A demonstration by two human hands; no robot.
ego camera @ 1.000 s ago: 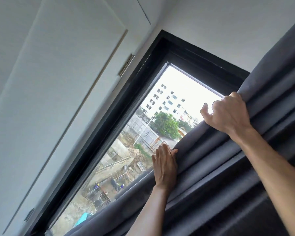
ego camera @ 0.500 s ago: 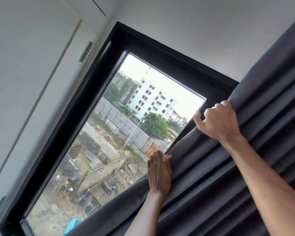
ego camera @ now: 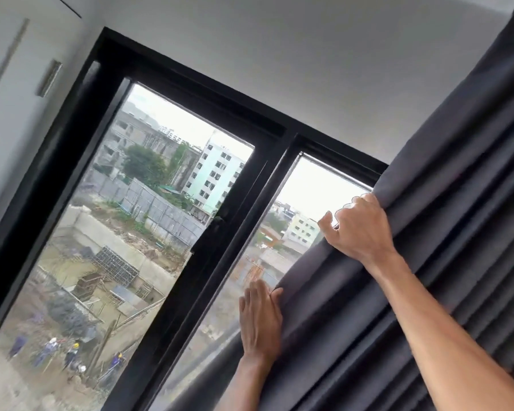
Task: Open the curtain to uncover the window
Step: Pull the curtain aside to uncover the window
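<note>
A plain white wall (ego camera: 324, 72) runs above and to the side of the dark frame, and on the far left a white panel carries a small metal plate (ego camera: 48, 78) and a thin vertical seam (ego camera: 5, 59). Outside, a construction site (ego camera: 107, 268) spreads below: pale concrete walls, a dark grid of reinforcing steel (ego camera: 113, 262), heaps of earth. Several workers (ego camera: 51, 351) in blue clothing and light helmets stand close together near the lower left. A grey fence (ego camera: 161, 212) borders the site, with a leafy tree (ego camera: 144, 164) behind it. Beyond rises a pale green multi-storey building (ego camera: 212, 176) and a greyer unfinished block (ego camera: 143, 132) to its left. The sky (ego camera: 318, 185) is bright and overcast.
</note>
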